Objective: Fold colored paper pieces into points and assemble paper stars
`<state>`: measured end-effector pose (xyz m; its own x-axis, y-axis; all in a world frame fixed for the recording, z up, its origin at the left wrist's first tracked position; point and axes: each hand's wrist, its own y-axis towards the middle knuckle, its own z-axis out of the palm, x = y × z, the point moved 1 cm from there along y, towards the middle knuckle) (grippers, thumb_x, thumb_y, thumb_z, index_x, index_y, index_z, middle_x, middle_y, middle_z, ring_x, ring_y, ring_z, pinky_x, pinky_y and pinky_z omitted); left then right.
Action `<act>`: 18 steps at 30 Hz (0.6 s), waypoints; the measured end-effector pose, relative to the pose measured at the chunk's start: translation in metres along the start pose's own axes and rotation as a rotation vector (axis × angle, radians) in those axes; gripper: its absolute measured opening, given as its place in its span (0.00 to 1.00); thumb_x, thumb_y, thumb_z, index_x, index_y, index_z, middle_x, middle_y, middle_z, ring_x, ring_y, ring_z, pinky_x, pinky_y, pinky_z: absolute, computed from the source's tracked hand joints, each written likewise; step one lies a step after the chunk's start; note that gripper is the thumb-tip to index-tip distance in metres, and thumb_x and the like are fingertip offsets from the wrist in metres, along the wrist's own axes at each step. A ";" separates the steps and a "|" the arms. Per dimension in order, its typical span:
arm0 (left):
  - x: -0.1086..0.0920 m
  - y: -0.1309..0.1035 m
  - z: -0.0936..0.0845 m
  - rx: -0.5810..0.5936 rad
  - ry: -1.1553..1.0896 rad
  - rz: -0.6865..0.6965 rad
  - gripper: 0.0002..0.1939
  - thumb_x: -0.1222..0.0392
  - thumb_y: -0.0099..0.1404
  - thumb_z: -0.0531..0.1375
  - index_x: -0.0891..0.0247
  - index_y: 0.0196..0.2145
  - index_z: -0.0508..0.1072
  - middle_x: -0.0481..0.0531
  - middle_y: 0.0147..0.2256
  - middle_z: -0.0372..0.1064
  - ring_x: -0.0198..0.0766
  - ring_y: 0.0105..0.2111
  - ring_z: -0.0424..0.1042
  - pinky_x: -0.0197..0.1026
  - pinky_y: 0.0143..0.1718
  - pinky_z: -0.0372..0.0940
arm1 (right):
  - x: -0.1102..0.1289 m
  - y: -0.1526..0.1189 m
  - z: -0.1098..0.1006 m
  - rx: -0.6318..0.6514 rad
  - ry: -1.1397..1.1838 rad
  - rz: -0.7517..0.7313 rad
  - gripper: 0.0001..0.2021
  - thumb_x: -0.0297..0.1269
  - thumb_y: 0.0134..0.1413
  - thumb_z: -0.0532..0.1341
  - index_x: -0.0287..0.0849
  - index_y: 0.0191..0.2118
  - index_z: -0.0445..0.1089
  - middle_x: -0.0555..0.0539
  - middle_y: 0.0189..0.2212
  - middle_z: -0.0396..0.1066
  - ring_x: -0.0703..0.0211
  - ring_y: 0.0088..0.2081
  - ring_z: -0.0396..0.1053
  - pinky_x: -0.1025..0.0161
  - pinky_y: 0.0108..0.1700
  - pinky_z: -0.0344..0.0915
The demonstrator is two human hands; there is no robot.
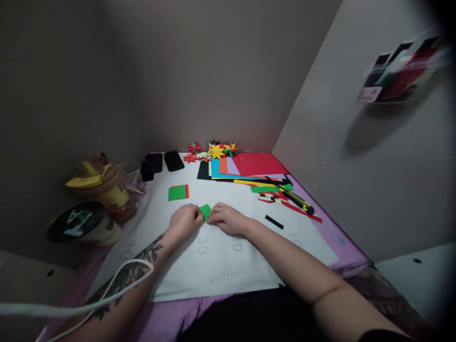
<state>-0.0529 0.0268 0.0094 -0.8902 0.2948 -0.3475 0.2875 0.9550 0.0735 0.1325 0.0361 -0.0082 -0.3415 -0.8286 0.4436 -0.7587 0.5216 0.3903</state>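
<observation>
A small green piece of paper is held between my two hands, just above or on the white sheet. My left hand pinches its left side with closed fingers. On its right side, the fingers of my right hand press together on the paper. Whether the piece carries a fold is too small to tell. Up and to the left lies a stack of square papers, green on top with red and yellow edges showing. A narrow black paper strip rests to the right of my right hand.
Folded paper stars stand at the back beside fanned coloured sheets. A yellow-black utility knife lies on paper scraps at the right. Dark phone-like objects sit back left. A cap borders the left edge. A white cable crosses my left forearm.
</observation>
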 end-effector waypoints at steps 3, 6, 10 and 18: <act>0.004 0.001 -0.001 -0.018 -0.071 -0.006 0.05 0.58 0.56 0.56 0.61 0.30 0.69 0.50 0.29 0.69 0.38 0.29 0.66 0.37 0.27 0.54 | 0.004 0.001 0.001 0.014 -0.040 0.001 0.10 0.24 0.52 0.56 0.42 0.37 0.73 0.45 0.33 0.70 0.57 0.38 0.63 0.57 0.45 0.62; 0.010 0.002 -0.001 -0.018 -0.149 0.004 0.05 0.61 0.55 0.57 0.60 0.32 0.67 0.48 0.29 0.68 0.37 0.28 0.65 0.36 0.27 0.54 | 0.005 0.002 0.003 0.022 -0.079 0.001 0.10 0.24 0.52 0.55 0.41 0.37 0.72 0.44 0.32 0.69 0.57 0.38 0.62 0.58 0.44 0.61; 0.015 0.003 -0.001 0.000 -0.220 0.048 0.05 0.65 0.54 0.56 0.61 0.31 0.65 0.48 0.29 0.67 0.36 0.29 0.65 0.35 0.28 0.55 | 0.006 0.003 0.005 0.040 -0.142 0.008 0.12 0.25 0.52 0.55 0.42 0.40 0.72 0.45 0.32 0.67 0.57 0.37 0.60 0.59 0.43 0.60; 0.018 0.005 -0.001 0.018 -0.307 0.074 0.07 0.69 0.53 0.53 0.62 0.31 0.65 0.47 0.27 0.67 0.35 0.28 0.64 0.35 0.29 0.56 | 0.013 0.012 0.013 0.086 -0.282 0.111 0.15 0.30 0.54 0.57 0.51 0.46 0.71 0.46 0.33 0.61 0.57 0.35 0.55 0.60 0.37 0.57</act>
<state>-0.0680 0.0370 0.0046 -0.7194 0.3363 -0.6077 0.3561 0.9298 0.0931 0.1117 0.0288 -0.0085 -0.5566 -0.7973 0.2334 -0.7480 0.6032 0.2769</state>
